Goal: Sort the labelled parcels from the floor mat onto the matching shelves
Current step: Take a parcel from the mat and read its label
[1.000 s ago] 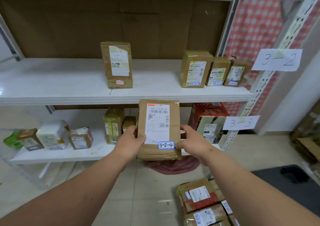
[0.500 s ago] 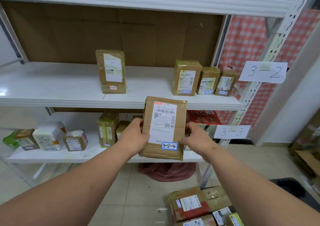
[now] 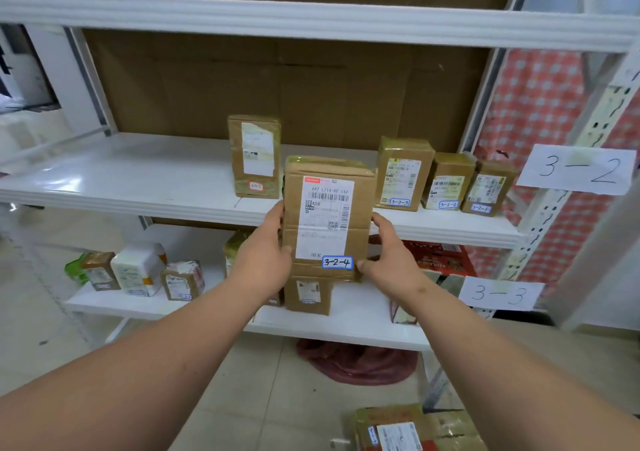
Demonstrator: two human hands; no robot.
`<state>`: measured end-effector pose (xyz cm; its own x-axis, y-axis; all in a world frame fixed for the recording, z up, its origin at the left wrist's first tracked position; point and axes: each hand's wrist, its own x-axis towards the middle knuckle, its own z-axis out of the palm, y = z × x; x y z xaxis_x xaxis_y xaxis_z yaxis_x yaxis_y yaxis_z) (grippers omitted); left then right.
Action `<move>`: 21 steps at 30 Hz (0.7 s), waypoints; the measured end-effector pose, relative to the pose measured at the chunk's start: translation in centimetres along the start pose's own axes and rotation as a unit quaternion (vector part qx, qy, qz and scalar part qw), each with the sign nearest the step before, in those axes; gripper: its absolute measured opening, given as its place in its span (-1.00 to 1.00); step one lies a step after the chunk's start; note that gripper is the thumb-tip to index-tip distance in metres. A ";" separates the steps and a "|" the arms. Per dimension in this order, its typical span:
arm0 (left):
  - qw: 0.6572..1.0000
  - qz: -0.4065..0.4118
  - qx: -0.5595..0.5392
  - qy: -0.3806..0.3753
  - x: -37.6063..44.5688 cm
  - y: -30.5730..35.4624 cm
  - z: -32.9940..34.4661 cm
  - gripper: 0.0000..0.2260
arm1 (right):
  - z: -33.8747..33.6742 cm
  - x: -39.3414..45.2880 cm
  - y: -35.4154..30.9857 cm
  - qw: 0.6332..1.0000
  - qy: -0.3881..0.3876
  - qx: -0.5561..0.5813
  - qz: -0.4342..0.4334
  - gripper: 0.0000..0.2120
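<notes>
parcel 3-2-4 (image 3: pixel 327 218) upright between hands | left hand (image 3: pixel 263 256), right hand (image 3: pixel 389 256) grip its sides | seemingly before shelf 3-2 (image 3: pixel 138 187)

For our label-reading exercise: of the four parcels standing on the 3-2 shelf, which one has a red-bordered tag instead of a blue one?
The tall parcel standing alone at the left. Its small tag is red-edged; the three parcels grouped at the right carry blue-edged tags.

Held parcel (image 3: pixel 327 218) before the shelf (image 3: pixel 138 180) — three parcels (image 3: pixel 446 182) right.
</notes>
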<state>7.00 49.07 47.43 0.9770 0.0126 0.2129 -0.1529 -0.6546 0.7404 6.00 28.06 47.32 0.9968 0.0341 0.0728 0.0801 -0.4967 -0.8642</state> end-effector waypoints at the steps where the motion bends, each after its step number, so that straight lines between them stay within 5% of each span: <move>1: 1.000 0.009 0.001 0.008 0.4 -0.1 -0.1 -0.31 | 0.1 0.5 0.0 1.000 0.002 0.004 -0.007 -0.21; 12: 0.991 0.052 0.119 0.014 8.8 -0.6 0.3 -0.21 | 0.9 6.9 -0.6 0.999 0.029 0.018 -0.026 -0.10; 21: 0.983 0.103 0.110 -0.106 17.0 -3.0 2.9 -0.05 | 1.8 14.6 0.9 0.997 0.077 -0.009 0.022 -0.02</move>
<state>24.51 49.05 46.98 0.9411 -0.2798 0.1899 -0.3382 -0.7750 0.5339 20.63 29.68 46.67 0.9863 -0.1209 0.1121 0.0352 -0.5102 -0.8594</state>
